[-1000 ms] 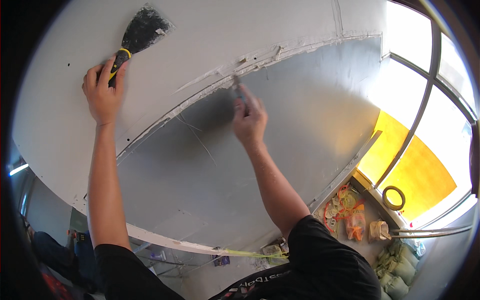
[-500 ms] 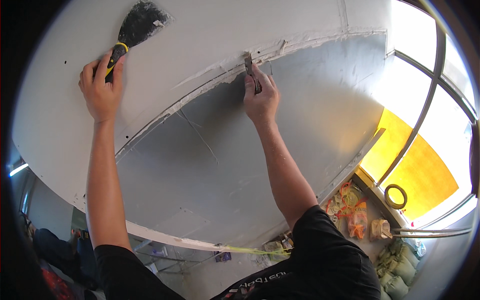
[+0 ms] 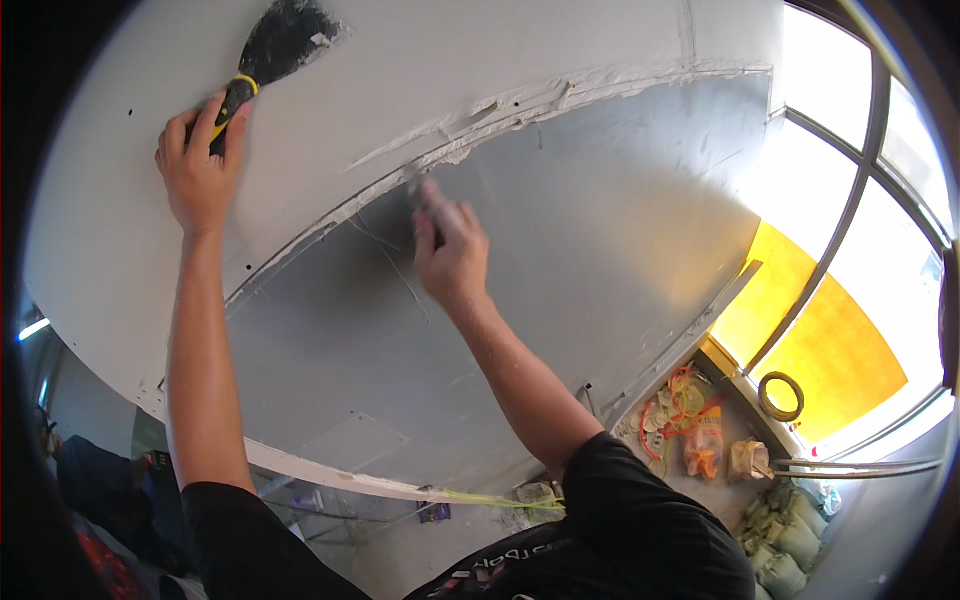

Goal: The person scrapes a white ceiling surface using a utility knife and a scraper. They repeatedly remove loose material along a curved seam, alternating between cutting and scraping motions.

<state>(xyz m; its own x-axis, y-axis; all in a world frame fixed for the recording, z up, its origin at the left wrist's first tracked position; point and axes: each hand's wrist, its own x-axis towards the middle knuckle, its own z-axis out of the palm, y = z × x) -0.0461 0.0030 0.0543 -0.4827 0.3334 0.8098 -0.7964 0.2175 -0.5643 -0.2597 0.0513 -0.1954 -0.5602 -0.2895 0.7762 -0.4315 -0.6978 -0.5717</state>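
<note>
My left hand [image 3: 200, 170] is closed round the black and yellow handle of a putty knife [image 3: 285, 42], whose wide dark blade has white smears and lies against the white board [image 3: 330, 120]. Lower and to the right, my right hand [image 3: 452, 250] grips a utility knife [image 3: 418, 184], blurred by motion. Its tip is at the ragged, white-coated edge [image 3: 500, 122] where the white board meets the grey recessed panel [image 3: 600, 210]. A thin loose strand [image 3: 402, 275] hangs over the grey panel to the left of my right hand.
Tall window panes with a dark frame [image 3: 822, 268] and a yellow sheet [image 3: 850, 340] stand at the right. Below are a coil [image 3: 780, 396], an orange bag [image 3: 704, 440] and stacked pale sacks [image 3: 795, 545]. Another person's dark-clothed legs [image 3: 105, 490] show at the lower left.
My right hand has moved left and down along the ragged edge with the utility knife. My left hand still holds the putty knife in nearly the same place.
</note>
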